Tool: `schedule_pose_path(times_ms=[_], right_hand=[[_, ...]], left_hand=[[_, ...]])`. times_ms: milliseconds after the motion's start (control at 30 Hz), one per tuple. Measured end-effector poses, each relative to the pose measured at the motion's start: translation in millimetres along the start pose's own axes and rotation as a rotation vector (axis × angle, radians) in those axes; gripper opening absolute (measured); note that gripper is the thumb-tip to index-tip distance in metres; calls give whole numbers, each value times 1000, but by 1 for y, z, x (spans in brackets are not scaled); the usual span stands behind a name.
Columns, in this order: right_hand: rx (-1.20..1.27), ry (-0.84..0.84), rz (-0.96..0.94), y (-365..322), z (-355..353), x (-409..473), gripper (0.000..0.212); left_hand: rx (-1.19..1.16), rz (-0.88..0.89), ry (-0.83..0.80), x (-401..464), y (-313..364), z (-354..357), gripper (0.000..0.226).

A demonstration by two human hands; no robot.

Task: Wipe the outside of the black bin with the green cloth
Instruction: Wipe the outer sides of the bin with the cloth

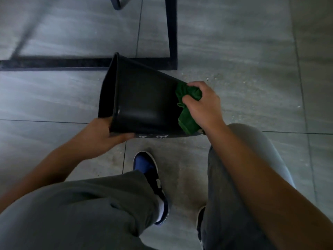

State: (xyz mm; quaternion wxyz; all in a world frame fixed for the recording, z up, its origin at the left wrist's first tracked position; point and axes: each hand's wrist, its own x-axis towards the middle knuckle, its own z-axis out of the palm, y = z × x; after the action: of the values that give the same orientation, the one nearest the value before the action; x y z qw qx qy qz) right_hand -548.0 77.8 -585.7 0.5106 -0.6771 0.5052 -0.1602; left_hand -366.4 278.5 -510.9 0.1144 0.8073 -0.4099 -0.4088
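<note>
- Head view: the bin is held tipped on its side above the floor, its open rim to the left and its narrower base to the right, in front of the person's knees.
- The left hand comes in from the near left with the forearm bare; its fingers curl over the near edge of the rim and the thumb lies along the near outer wall, clamping the bin.
- The right hand reaches from the near right, wrist bent, fingers and thumb closed around the bunched cloth, which it presses on the bin's outer wall close to the base.
- The bin is smooth, slightly glossy black plastic, a tapering cone shape with a thin lip.
- The cloth is green, soft and crumpled, a folded flap hanging down below the hand.
- The floor is grey matt tile with thin dark joints; a black metal frame stands at the far side.
- Grey trousers and a blue shoe show near.
</note>
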Motion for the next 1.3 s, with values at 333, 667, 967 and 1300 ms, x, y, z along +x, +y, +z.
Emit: schedule_pose_path(times_ms=[333, 667, 967, 1300], right_hand=[[91, 93, -62, -9, -1, 6, 38], [112, 99, -67, 5, -5, 8, 37], [3, 116, -149, 9, -7, 6, 39], [27, 101, -123, 15, -12, 4, 40]], left_hand=[[44, 74, 135, 6, 8, -20, 14], [-346, 149, 211, 14, 3, -11, 47], [-622, -59, 349, 13, -19, 16, 22], [-766, -124, 358, 22, -14, 20, 17]])
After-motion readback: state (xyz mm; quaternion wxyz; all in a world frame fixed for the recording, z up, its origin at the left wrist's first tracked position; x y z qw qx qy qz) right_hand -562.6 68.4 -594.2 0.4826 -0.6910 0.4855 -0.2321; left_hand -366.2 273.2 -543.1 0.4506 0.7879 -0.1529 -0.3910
